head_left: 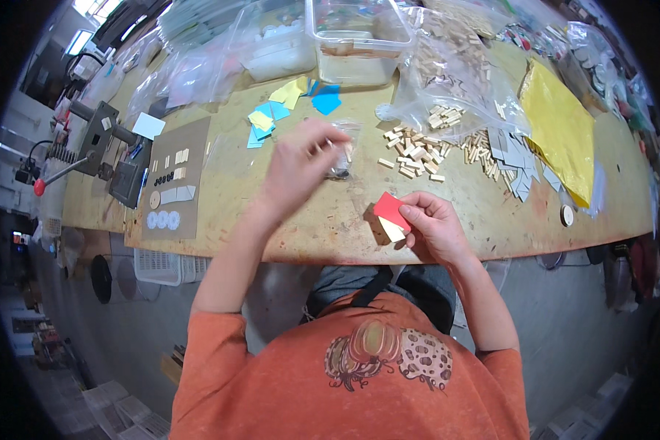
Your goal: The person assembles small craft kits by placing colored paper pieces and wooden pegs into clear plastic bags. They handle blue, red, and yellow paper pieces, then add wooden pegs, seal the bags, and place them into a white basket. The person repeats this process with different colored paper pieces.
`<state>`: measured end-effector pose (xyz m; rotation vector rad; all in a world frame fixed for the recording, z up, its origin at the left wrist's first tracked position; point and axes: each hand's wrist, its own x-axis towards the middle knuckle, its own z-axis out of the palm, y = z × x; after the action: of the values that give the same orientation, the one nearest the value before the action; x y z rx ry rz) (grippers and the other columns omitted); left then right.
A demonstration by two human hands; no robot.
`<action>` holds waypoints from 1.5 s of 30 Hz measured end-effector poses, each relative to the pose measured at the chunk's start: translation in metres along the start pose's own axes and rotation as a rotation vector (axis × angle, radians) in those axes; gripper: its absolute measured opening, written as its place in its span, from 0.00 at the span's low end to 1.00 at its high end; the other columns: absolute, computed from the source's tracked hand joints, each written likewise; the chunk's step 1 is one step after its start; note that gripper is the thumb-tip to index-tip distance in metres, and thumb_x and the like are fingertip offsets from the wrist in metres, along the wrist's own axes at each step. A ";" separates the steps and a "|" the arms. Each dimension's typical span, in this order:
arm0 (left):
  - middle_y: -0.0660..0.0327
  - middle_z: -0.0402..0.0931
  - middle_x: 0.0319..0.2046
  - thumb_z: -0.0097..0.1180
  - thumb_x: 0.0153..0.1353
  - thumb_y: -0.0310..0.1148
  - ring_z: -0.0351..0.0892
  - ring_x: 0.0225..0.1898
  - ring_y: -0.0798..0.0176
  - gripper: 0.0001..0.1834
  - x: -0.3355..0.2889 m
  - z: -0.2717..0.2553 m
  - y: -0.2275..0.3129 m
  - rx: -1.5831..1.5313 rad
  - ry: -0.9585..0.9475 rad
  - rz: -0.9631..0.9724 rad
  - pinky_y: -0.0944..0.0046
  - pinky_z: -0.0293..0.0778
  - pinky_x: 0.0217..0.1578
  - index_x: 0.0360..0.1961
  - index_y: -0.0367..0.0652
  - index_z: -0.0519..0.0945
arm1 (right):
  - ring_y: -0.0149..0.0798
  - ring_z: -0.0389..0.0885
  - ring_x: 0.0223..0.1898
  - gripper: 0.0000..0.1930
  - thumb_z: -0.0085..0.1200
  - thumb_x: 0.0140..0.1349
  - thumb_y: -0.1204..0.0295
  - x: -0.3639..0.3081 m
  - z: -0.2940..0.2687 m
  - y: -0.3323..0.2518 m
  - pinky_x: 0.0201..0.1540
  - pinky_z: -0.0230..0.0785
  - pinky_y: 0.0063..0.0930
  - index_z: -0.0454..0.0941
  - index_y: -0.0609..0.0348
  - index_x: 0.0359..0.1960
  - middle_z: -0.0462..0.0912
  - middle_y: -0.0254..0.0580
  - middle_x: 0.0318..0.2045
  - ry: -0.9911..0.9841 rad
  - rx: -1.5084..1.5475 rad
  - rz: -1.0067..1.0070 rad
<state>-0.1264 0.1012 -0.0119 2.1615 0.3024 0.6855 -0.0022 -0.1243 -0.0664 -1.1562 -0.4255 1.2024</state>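
Close to the table's near edge, my right hand (436, 224) pinches a small red card (391, 211) together with a pale yellow card (393, 230) that sticks out below it. My left hand (298, 161) is smeared by motion over the middle of the table, so its grip is unclear. Beside and partly behind its fingers lies a small clear plastic bag (341, 173) with little dark and pale parts inside. Just beyond that hand are loose blue cards (327, 100) and yellow cards (290, 92).
Short wooden blocks (416, 152) lie in a heap at right, below a clear bag of more. Grey cut pieces (515, 163) and a yellow package (557, 125) are farther right. A board of sample parts (180, 158) and a red-knobbed lever press (88, 150) stand left; clear tubs (361, 70) behind.
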 end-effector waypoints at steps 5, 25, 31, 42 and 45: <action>0.66 0.77 0.29 0.58 0.61 0.25 0.73 0.30 0.75 0.06 0.014 0.014 -0.034 -0.344 0.070 -0.252 0.71 0.71 0.33 0.38 0.36 0.81 | 0.27 0.78 0.21 0.10 0.53 0.67 0.72 0.007 0.004 -0.003 0.23 0.74 0.17 0.76 0.69 0.43 0.81 0.41 0.31 0.095 -0.017 0.051; 0.66 0.76 0.36 0.56 0.63 0.18 0.76 0.35 0.78 0.17 -0.066 0.061 0.007 -0.504 0.128 -0.354 0.78 0.75 0.35 0.53 0.37 0.73 | 0.27 0.82 0.35 0.09 0.53 0.68 0.71 0.004 0.014 0.011 0.39 0.80 0.25 0.77 0.64 0.44 0.83 0.38 0.36 0.123 0.213 -0.160; 0.60 0.78 0.39 0.52 0.64 0.17 0.80 0.37 0.72 0.15 -0.069 0.069 0.017 -0.785 0.064 -0.316 0.72 0.79 0.39 0.52 0.33 0.72 | 0.28 0.81 0.31 0.07 0.52 0.68 0.74 0.003 0.026 0.016 0.37 0.77 0.24 0.77 0.67 0.41 0.83 0.41 0.32 0.043 0.172 -0.248; 0.62 0.78 0.35 0.54 0.66 0.20 0.79 0.35 0.73 0.05 -0.074 0.071 0.007 -0.904 0.091 -0.305 0.72 0.79 0.37 0.42 0.35 0.74 | 0.29 0.82 0.32 0.06 0.55 0.65 0.78 -0.003 0.042 0.005 0.32 0.74 0.19 0.76 0.64 0.43 0.83 0.40 0.31 0.115 0.250 -0.189; 0.64 0.78 0.35 0.55 0.65 0.23 0.77 0.35 0.74 0.07 -0.069 0.059 0.013 -0.809 0.025 -0.311 0.72 0.77 0.36 0.43 0.35 0.75 | 0.30 0.83 0.30 0.06 0.55 0.65 0.78 0.001 0.034 0.015 0.31 0.74 0.18 0.77 0.62 0.43 0.84 0.41 0.30 0.015 0.303 -0.165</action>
<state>-0.1502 0.0247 -0.0572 1.3023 0.2990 0.5298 -0.0360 -0.1090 -0.0662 -0.8527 -0.3082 1.0705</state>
